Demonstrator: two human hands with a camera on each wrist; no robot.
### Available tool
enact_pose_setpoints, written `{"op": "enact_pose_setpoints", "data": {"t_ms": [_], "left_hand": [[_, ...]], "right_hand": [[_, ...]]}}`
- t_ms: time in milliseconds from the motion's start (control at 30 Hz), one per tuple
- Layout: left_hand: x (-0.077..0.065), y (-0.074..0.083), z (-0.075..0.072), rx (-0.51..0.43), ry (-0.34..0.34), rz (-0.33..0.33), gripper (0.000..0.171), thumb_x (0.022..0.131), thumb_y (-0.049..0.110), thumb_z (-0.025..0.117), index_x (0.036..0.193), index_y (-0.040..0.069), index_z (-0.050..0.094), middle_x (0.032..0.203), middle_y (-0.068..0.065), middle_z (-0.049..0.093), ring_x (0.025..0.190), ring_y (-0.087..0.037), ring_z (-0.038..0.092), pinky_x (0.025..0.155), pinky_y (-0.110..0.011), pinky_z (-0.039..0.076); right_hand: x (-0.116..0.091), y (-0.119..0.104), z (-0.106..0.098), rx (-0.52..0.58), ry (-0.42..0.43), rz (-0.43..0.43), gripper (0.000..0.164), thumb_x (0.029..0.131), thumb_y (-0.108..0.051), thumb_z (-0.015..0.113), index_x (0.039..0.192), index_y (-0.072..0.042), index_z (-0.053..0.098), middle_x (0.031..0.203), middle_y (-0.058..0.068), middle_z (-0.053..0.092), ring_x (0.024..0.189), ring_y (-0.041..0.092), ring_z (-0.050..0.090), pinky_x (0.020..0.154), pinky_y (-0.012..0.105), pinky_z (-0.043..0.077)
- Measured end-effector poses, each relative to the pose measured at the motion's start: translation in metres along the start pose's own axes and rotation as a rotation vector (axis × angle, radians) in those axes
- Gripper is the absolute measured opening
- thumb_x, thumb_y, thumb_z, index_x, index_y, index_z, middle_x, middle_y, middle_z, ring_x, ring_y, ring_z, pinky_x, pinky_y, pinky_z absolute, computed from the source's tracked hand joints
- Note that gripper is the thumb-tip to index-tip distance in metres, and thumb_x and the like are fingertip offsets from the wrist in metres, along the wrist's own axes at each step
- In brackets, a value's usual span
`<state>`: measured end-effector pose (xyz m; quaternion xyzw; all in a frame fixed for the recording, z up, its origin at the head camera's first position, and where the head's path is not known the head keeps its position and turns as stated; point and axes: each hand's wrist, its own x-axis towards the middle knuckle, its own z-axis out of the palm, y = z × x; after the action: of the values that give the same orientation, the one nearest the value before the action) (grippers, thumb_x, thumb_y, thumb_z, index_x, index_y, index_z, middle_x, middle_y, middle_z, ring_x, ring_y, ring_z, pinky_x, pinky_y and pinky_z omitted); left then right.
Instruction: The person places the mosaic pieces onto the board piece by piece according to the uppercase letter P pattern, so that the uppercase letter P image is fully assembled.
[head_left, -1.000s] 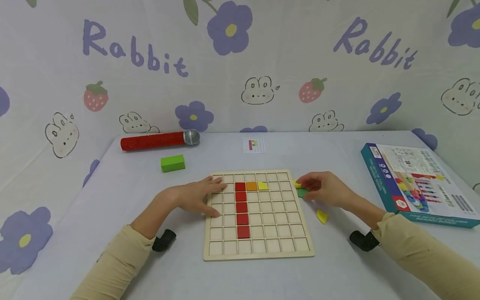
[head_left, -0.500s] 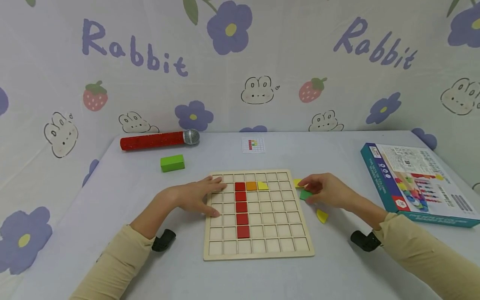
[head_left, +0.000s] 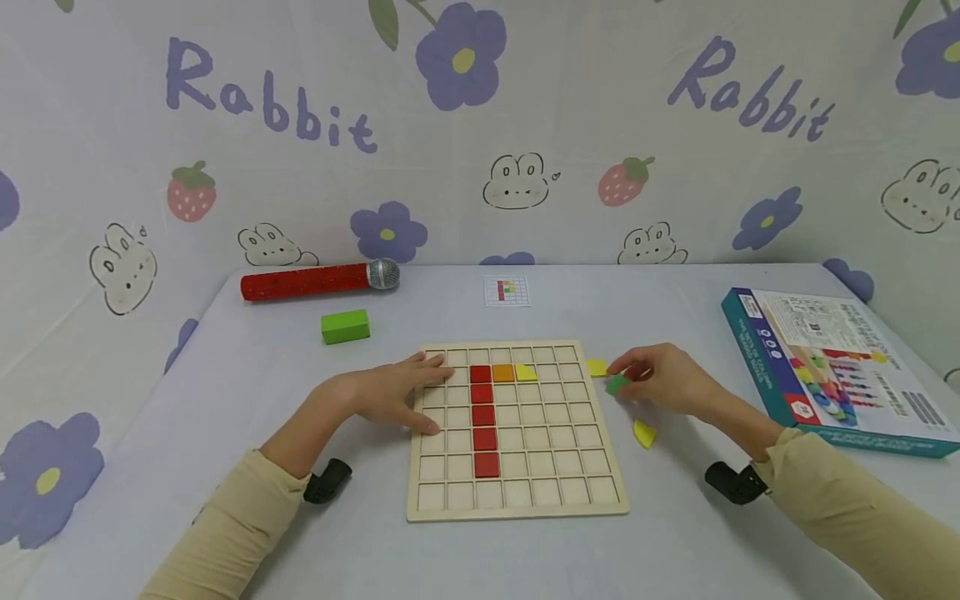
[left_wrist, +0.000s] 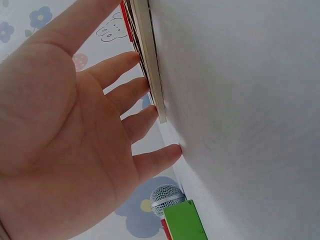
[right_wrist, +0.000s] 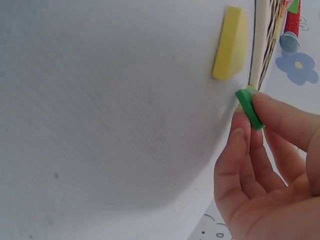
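A wooden grid board lies in the middle of the table, with a column of red squares, an orange square and a yellow piece set in it. My left hand rests flat with straight fingers on the board's left edge. My right hand pinches a small green piece just off the board's right edge. A yellow square lies by that hand, and a yellow quarter-round piece lies nearer me.
A red microphone and a green block lie at the back left. A small pattern card sits behind the board. A game box lies at the right. A printed cloth hangs behind the table.
My right hand has drawn back slightly to the right with the green piece lifted, uncovering the yellow square. The left hand has not moved.
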<state>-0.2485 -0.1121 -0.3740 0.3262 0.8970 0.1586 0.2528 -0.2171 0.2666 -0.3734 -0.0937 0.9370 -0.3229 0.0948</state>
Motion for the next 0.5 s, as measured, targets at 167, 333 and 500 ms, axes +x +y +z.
{"op": "enact_pose_setpoints", "data": {"t_ms": [167,333,500], "left_hand": [[0.001,-0.001,0.0,0.004,0.0,0.002,0.083,0.086,0.038,0.07,0.152,0.013,0.026,0.158,-0.008,0.011,0.144,-0.03,-0.001,0.111,-0.053,0.013],[0.001,-0.002,0.0,0.005,0.001,0.007,0.083,0.086,0.039,0.07,0.152,0.013,0.026,0.158,-0.008,0.011,0.144,-0.03,-0.001,0.111,-0.052,0.012],[0.0,0.0,0.0,0.004,0.003,0.011,0.083,0.086,0.04,0.07,0.152,0.013,0.027,0.158,-0.008,0.011,0.144,-0.03,-0.001,0.111,-0.053,0.011]], "right_hand": [[-0.001,-0.001,-0.005,0.093,0.037,0.042,0.027,0.086,-0.009,0.07,0.112,0.0,0.066,0.097,0.012,0.065,0.081,0.021,0.06,0.07,0.032,0.052],[0.0,-0.005,-0.001,0.245,-0.004,0.1,0.036,0.087,-0.014,0.071,0.117,0.003,0.063,0.103,0.014,0.063,0.083,0.019,0.063,0.074,0.029,0.054],[0.002,-0.014,0.009,0.38,-0.074,0.131,0.04,0.086,-0.014,0.072,0.12,0.005,0.06,0.104,0.014,0.062,0.085,0.018,0.064,0.076,0.028,0.054]]}}
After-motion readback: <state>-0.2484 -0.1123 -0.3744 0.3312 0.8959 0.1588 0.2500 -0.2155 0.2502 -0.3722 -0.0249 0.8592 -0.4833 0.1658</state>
